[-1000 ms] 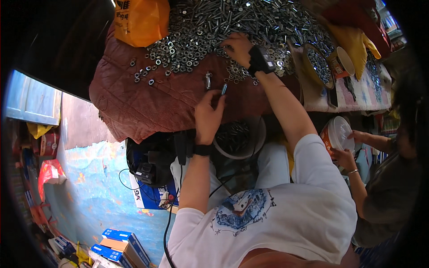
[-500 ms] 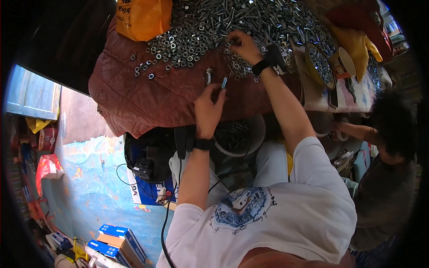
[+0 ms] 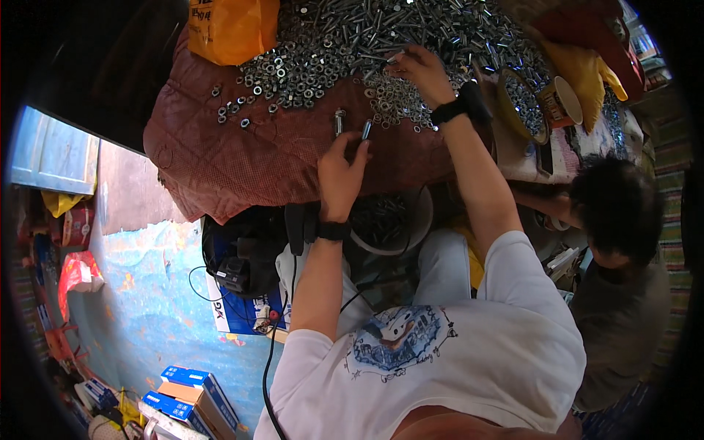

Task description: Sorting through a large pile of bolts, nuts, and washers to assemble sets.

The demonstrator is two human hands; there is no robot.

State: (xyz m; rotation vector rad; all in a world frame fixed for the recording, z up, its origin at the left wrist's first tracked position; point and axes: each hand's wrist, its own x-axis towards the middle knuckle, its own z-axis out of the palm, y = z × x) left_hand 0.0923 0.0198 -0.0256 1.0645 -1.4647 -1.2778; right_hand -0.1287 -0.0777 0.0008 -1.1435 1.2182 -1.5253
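Observation:
My left hand (image 3: 340, 176) is closed, with a short silver bolt (image 3: 367, 130) upright between thumb and fingers. Just beyond its fingertips, a bolt with a nut on it (image 3: 339, 123) rests on the reddish-brown quilted cover (image 3: 242, 161); I cannot tell whether the hand touches it. My right hand (image 3: 425, 75) reaches farther forward, its fingers drawn together at the near edge of a heap of loose bolts (image 3: 455, 33). Something shiny shows at its fingertips, too small to make out. Below that hand spreads a patch of washers (image 3: 396, 106). Many hex nuts (image 3: 293, 77) lie to the left.
An orange bag (image 3: 233, 33) stands at the back left. On the right are a yellow-rimmed bowl of small metal parts (image 3: 541, 132) and a paper tub (image 3: 563, 103). A bucket of dark metal pieces (image 3: 418, 227) sits below the table edge. Another person (image 3: 620, 220) is at right.
My right hand has moved from the washers, slightly right and away, to the edge of the bolt heap. The left hand stays nearly still with its bolt. The other person's head has shifted left.

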